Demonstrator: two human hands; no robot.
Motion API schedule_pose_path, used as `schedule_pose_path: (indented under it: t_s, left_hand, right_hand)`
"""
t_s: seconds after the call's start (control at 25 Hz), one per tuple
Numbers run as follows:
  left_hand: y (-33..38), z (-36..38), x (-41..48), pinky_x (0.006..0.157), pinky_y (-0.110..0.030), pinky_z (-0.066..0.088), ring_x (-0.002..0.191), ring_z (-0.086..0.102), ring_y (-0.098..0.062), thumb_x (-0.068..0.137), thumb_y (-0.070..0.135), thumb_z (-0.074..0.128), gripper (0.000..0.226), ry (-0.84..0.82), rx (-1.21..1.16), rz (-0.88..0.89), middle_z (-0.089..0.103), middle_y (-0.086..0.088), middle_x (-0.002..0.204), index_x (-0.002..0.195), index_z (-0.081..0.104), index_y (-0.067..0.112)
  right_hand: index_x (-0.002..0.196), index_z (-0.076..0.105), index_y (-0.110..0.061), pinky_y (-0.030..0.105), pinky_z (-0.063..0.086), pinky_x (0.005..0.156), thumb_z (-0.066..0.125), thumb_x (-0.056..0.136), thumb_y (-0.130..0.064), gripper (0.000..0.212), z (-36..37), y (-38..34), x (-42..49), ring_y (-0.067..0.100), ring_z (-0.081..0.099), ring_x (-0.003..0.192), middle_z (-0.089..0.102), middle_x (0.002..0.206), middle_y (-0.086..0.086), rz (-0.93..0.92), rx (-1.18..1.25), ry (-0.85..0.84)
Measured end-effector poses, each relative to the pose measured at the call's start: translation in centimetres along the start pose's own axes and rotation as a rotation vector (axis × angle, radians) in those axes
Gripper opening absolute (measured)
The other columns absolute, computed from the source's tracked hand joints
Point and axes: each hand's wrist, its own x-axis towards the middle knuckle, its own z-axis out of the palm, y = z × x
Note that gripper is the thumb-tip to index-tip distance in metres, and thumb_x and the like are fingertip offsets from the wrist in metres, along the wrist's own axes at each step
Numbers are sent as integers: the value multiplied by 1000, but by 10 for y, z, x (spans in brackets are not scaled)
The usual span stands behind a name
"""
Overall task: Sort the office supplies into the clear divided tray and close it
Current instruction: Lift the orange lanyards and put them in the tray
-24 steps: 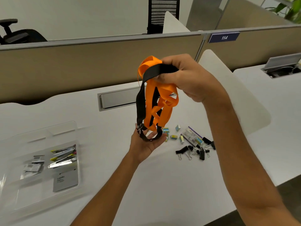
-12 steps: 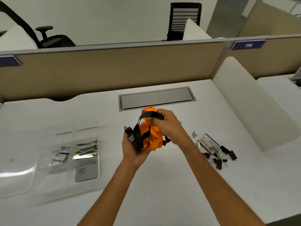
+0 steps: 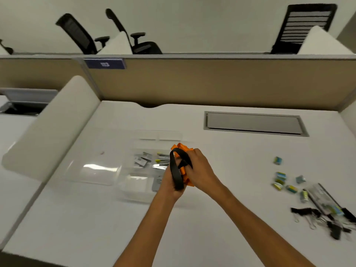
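Orange lanyard bundle (image 3: 184,171) clasped by both hands (image 3: 189,175).

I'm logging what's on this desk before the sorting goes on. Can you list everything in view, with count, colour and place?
Clear divided tray: one, transparent, desk centre-left, lid open to its left.
Items in tray: several, grey packets and silvery pieces with yellow-green tips; exact count unclear.
Lanyard bundle: one, orange and black, held over the tray's right edge.
Small boxes: about seven, mostly blue and yellow-green, desk right.
Clear packet: one, desk far right.
Binder clips: a pile, black, count unclear, near right edge.
Cable hatch: one, grey, set in the desk.
Office chairs: three, black, behind the partition.
Left hand: grip closed on bundle.
Right hand: grip closed on bundle.
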Motion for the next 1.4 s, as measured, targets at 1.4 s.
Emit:
schedule_pose_path:
  t_s: [1.4]
  left_hand:
    - [116,-233,46,79,-21,51,90,63,-11,86,23,67,23,-306,1550,588,69,4,103,108,71,23]
  right_hand:
    - [88,70,-3,32,63,62,71,82,6,11,156,-48,79,25,75,66,73,86,19,511,301,-154]
